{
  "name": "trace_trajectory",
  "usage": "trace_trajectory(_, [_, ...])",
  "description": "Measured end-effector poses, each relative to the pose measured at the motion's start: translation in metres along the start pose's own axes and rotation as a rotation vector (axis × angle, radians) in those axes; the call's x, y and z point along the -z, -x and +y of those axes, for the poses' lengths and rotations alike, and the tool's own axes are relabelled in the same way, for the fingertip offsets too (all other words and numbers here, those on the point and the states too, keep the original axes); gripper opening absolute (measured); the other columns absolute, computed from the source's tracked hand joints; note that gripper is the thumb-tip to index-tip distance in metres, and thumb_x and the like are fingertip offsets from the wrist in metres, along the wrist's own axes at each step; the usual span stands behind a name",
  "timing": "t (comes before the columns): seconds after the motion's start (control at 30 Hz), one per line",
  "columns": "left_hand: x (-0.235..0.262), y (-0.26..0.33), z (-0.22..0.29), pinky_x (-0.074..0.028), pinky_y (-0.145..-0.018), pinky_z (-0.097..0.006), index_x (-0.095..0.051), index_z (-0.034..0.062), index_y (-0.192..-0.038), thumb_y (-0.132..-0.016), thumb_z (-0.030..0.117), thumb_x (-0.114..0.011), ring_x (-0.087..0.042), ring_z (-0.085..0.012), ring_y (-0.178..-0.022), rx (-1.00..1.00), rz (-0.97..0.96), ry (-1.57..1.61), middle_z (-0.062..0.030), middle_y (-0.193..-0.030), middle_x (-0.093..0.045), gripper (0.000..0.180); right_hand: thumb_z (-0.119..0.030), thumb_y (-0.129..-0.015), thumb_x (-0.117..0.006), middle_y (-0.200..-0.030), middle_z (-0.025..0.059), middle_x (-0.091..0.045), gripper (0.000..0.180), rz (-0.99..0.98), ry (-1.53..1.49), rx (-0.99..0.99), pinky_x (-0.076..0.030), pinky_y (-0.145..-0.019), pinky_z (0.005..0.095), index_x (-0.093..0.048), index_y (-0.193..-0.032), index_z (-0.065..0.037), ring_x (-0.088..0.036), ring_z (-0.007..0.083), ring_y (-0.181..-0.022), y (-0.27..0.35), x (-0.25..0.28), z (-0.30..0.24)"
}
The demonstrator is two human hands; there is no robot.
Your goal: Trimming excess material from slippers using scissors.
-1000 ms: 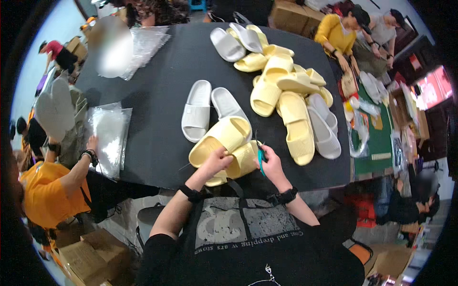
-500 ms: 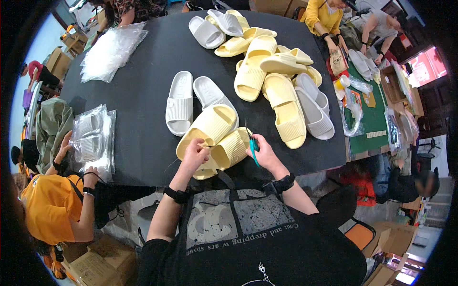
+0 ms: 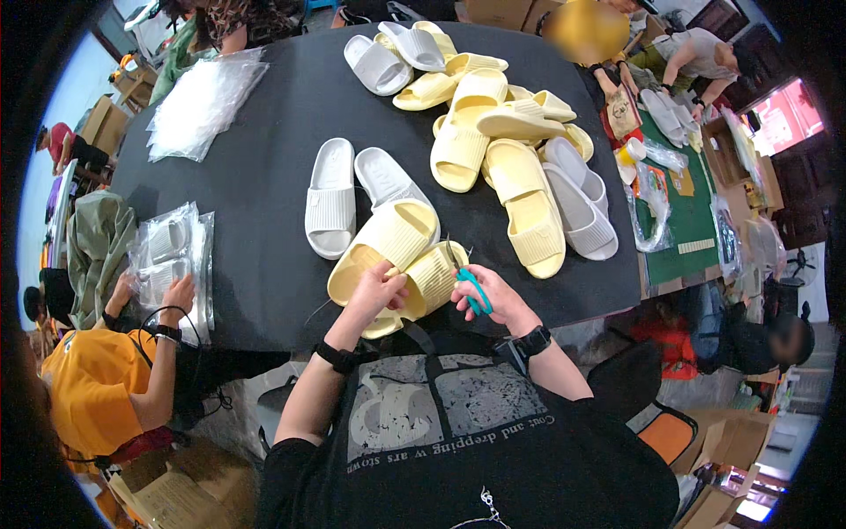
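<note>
Left hand (image 3: 377,289) is clamped on a pair of pale yellow slides (image 3: 394,257), fingers curled over the near one's strap, right at the near edge of the black bench (image 3: 264,159). Right hand (image 3: 493,298) is closed around teal snips (image 3: 473,289), the tips sitting just against the end of the slides, so both hands meet on the same pair, close in front of the person's chest. Just beyond them lies a pair of white slides (image 3: 357,196), two, side by side and soles down, touching the yellow pair's far side. Further back and to the right, a heap of slides (image 3: 502,132) spreads out, yellow and white mixed; I make it roughly a dozen, though the overlap hides an exact count. Open black surface runs to the left of the hands and up the middle. At the far left corner sits a stack of clear bags (image 3: 204,99). Along the left edge, another person's hand (image 3: 179,293) rests on bagged white slides (image 3: 169,256). To the right, the bench ends just past the heap.
</note>
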State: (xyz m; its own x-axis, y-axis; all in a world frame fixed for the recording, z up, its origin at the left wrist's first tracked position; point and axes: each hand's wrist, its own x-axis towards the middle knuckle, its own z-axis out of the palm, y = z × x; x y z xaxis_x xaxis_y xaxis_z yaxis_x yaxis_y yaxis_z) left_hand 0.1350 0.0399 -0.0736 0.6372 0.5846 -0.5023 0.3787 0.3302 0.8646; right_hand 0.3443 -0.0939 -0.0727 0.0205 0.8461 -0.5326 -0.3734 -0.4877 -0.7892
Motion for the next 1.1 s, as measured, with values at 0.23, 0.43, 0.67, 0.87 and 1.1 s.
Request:
trace_trajectory(0.23, [0.000, -0.002, 0.000, -0.050, -0.050, -0.022, -0.050, 0.0012, -0.120, -0.089, 0.015, -0.053, -0.063, -0.0124, -0.060, 0.103, 0.034, 0.082, -0.0087, -0.083, -0.064, 0.034, -0.021, -0.086, -0.059, -0.078, 0.0090, -0.059, 0.035, -0.060, -0.160, -0.040, -0.051, -0.046, 0.0271, -0.048, -0.113, -0.002, -0.059, 0.0147, -0.061, 0.004, -0.004, -0.003])
trace_trajectory(0.43, [0.000, -0.005, 0.000, -0.050, -0.050, -0.021, -0.051, 0.0023, -0.119, -0.090, 0.015, -0.052, -0.063, -0.0117, -0.059, 0.091, 0.023, 0.062, -0.0083, -0.084, -0.065, 0.031, -0.023, -0.087, -0.056, -0.078, 0.0084, -0.061, 0.029, -0.102, -0.322, -0.123, -0.050, -0.048, 0.0291, -0.050, -0.109, -0.005, -0.059, 0.0162, -0.061, -0.002, 0.000, 0.001])
trace_trajectory(0.67, [0.002, -0.003, 0.000, -0.050, -0.049, -0.021, -0.050, 0.0033, -0.120, -0.089, 0.015, -0.053, -0.062, -0.0110, -0.059, 0.085, 0.013, 0.102, -0.0077, -0.086, -0.064, 0.033, -0.024, -0.087, -0.056, -0.078, 0.0064, -0.061, 0.025, -0.104, -0.428, -0.206, -0.048, -0.048, 0.0282, -0.053, -0.105, -0.007, -0.059, 0.0151, -0.062, -0.009, 0.002, -0.004])
trace_trajectory(0.87, [0.001, -0.002, 0.001, -0.049, -0.050, -0.021, -0.051, 0.0024, -0.119, -0.088, 0.013, -0.053, -0.062, -0.0106, -0.059, 0.076, 0.020, 0.089, -0.0075, -0.084, -0.063, 0.033, -0.024, -0.086, -0.057, -0.073, 0.0037, -0.059, 0.022, -0.065, -0.383, -0.172, -0.045, -0.042, 0.0252, -0.054, -0.098, -0.006, -0.056, 0.0102, -0.054, -0.013, 0.002, -0.006])
trace_trajectory(1.1, [0.002, -0.007, -0.004, -0.047, -0.050, -0.021, -0.057, 0.0001, -0.106, -0.084, 0.008, -0.054, -0.060, -0.0096, -0.057, 0.006, 0.077, 0.134, -0.0061, -0.071, -0.062, 0.023, -0.023, -0.083, -0.062, -0.067, 0.0012, -0.055, 0.027, 0.102, -0.160, -0.029, -0.038, -0.033, 0.0196, -0.053, -0.099, -0.003, -0.049, 0.0058, -0.045, -0.007, -0.011, -0.012])
